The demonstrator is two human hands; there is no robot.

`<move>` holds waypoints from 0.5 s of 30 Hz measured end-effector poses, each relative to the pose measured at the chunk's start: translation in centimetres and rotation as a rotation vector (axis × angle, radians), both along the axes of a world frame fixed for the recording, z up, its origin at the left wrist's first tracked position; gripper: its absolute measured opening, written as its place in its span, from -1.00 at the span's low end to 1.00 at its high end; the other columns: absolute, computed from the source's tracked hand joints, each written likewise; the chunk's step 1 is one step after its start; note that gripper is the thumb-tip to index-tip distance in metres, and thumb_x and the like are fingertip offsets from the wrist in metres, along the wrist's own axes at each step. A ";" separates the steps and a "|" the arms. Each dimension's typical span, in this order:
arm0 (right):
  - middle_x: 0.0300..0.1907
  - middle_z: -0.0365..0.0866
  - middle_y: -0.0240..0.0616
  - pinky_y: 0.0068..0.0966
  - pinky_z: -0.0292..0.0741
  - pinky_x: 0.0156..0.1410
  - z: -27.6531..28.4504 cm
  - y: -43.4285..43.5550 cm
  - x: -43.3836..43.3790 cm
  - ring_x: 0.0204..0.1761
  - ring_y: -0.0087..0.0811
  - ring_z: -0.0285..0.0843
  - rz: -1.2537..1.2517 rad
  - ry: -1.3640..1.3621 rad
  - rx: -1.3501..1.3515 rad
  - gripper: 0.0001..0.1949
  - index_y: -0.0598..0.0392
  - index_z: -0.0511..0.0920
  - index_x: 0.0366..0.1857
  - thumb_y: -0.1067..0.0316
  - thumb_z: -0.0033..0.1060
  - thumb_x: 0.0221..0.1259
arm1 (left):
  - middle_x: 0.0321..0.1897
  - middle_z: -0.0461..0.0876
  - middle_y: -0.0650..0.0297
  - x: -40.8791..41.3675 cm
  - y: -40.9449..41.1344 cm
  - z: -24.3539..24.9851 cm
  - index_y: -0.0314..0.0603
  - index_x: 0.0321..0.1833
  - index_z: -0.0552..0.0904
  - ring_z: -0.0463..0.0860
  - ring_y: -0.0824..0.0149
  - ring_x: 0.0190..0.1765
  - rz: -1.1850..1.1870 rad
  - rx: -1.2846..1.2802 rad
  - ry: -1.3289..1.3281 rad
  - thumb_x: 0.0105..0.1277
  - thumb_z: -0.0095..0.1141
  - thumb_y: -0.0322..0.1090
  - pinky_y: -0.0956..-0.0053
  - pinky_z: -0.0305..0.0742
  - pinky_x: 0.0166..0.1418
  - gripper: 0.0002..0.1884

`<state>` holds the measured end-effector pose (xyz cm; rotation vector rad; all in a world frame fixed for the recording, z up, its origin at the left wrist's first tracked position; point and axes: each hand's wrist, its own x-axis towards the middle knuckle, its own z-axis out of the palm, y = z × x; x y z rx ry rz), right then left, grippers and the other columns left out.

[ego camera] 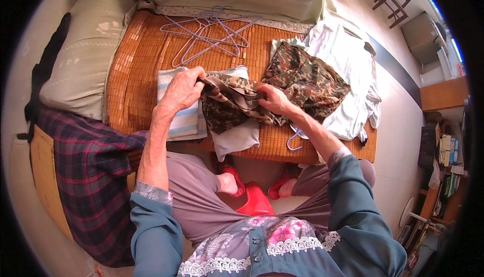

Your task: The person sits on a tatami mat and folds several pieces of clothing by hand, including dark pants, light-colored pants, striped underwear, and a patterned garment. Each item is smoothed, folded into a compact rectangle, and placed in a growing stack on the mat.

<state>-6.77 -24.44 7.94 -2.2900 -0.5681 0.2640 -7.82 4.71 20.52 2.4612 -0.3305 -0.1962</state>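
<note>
Between my two hands stretches a camouflage garment [302, 74], raised a little above a bamboo mat [140, 61]. My left hand [185, 88] pinches its edge at one end. My right hand [274, 99] grips the same cloth farther right, and a grey-brown inner side shows in the fold between them. The rest of the garment spreads rightward over white clothing [346, 46]. Beneath my left hand lies a folded striped cloth [183, 122] in white and blue. A pale grey cloth piece [238, 139] hangs below the camouflage fabric, its link to the garment unclear.
Several wire hangers [211, 37] lie tangled at the mat's far side. A blue hanger hook [293, 142] pokes out near the front edge. A dark plaid cloth [90, 178] drapes at the left, below a pale green pillow [87, 54]. A red plastic stool [255, 199] is beneath me.
</note>
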 end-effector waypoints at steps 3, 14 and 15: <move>-0.26 0.61 -0.03 -0.25 0.47 -0.04 -1.5 -0.5 -2.0 -0.15 -0.09 0.57 -0.207 0.001 -0.040 -0.75 0.11 0.58 -0.18 0.30 0.13 0.06 | -0.48 0.50 0.12 0.1 -0.4 0.2 -0.28 -0.30 0.49 0.50 0.26 -0.35 -0.002 -0.101 0.000 0.14 -0.06 -0.48 0.37 0.41 -0.21 -0.90; -0.43 0.55 -0.01 -0.38 0.42 -0.16 14.7 -10.5 1.2 -0.34 -0.28 0.50 -0.657 -0.376 0.268 -0.78 0.16 0.53 -0.21 0.26 -0.10 0.31 | -0.57 0.44 0.32 4.3 -4.3 1.4 -0.25 -0.22 0.53 0.43 0.49 -0.44 0.148 -0.573 -0.241 0.14 -0.08 -0.53 0.54 0.40 -0.28 -0.83; -0.43 0.54 0.02 -0.36 0.42 -0.14 17.6 -11.4 2.1 -0.32 -0.24 0.50 -0.675 -0.530 0.246 -0.77 0.19 0.52 -0.24 0.26 -0.12 0.31 | -0.58 0.41 0.31 5.3 -5.6 2.2 -0.26 -0.21 0.53 0.40 0.50 -0.45 0.123 -0.601 -0.298 0.15 -0.08 -0.53 0.55 0.38 -0.30 -0.83</move>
